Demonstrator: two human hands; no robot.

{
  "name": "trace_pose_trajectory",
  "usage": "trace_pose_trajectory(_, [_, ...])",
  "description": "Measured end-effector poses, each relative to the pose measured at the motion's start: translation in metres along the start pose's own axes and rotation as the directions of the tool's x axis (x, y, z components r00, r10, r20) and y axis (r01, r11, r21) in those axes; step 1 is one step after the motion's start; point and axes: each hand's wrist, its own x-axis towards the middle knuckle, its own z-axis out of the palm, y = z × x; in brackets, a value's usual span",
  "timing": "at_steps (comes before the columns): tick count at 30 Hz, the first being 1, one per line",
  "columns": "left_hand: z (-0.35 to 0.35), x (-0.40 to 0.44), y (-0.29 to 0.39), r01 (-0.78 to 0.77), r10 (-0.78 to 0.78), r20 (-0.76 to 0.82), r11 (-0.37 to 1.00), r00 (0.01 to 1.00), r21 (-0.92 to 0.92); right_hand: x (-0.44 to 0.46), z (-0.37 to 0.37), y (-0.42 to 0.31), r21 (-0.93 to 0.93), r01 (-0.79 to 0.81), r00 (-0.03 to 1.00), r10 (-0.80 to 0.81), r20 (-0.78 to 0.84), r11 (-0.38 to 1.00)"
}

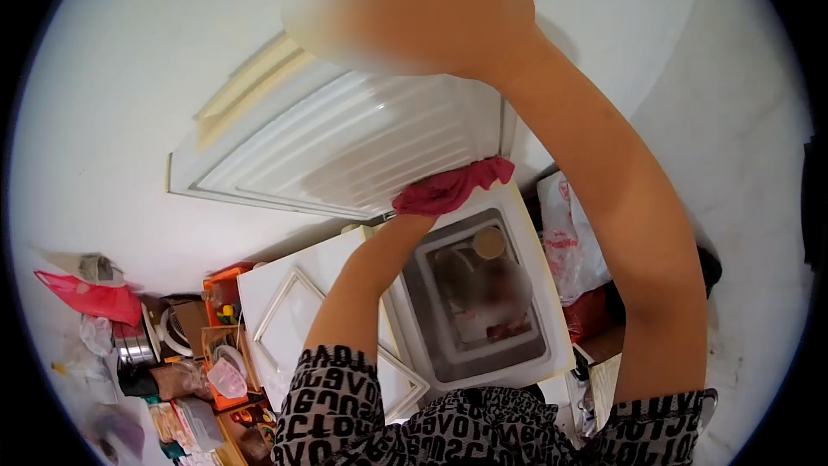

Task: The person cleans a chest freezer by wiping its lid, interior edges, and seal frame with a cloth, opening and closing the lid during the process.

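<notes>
A chest freezer [558,328] stands below me with one lid [345,147] raised; the ribbed inner side faces me. My left hand [421,221] is at the back rim of the opening near the hinge, closed on a dark pink cloth [453,188] that covers most of its fingers. High in the view, in front of the raised lid's upper part, is my right hand [457,13]. Part of it is blurred and its fingers run out of the frame, so its grip is hidden. Inside the freezer lie a round tan-topped item [489,243] and blurred dark contents.
The freezer's other lid [297,302] lies shut on the left. Beyond it are orange crates [226,293], a metal pot [134,343], a pink bag [90,295] and packages. White plastic bags [569,246] stand close to the freezer's right side. A white wall [103,138] rises behind.
</notes>
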Motion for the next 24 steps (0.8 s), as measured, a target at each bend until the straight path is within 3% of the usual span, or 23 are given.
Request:
trace_pose_trajectory(7, [0.035,0.02,0.011,-0.012,0.011,0.087,1.0,0.996,0.008,-0.005,0.01,0.005,-0.126,0.055,0.998,-0.057,-0.018,0.991])
trace_pose_trajectory(9, [0.04,0.014,0.009,-0.012,0.012,0.094,1.0,0.995,0.005,-0.005,0.016,0.006,-0.203,0.114,0.978,-0.146,-0.148,0.972])
trace_pose_trajectory(13, [0.044,-0.001,0.005,-0.02,0.02,0.098,1.0,0.995,-0.005,-0.005,0.021,0.004,-0.325,0.058,0.979,-0.118,-0.166,0.944])
trace_pose_trajectory(19, [0.044,-0.014,-0.003,-0.018,0.019,0.108,1.0,0.994,-0.004,-0.004,0.015,0.001,-0.27,0.062,0.986,-0.1,-0.132,0.961])
trace_pose_trajectory(21, [0.039,-0.023,-0.011,-0.016,0.016,0.114,1.0,0.993,-0.002,-0.006,0.018,0.004,-0.177,0.117,0.95,-0.162,-0.268,0.977])
trace_pose_trajectory(24, [0.03,-0.044,-0.033,-0.004,0.004,0.123,1.0,0.992,-0.002,-0.009,0.022,0.006,-0.214,0.115,0.948,-0.171,-0.27,0.97])
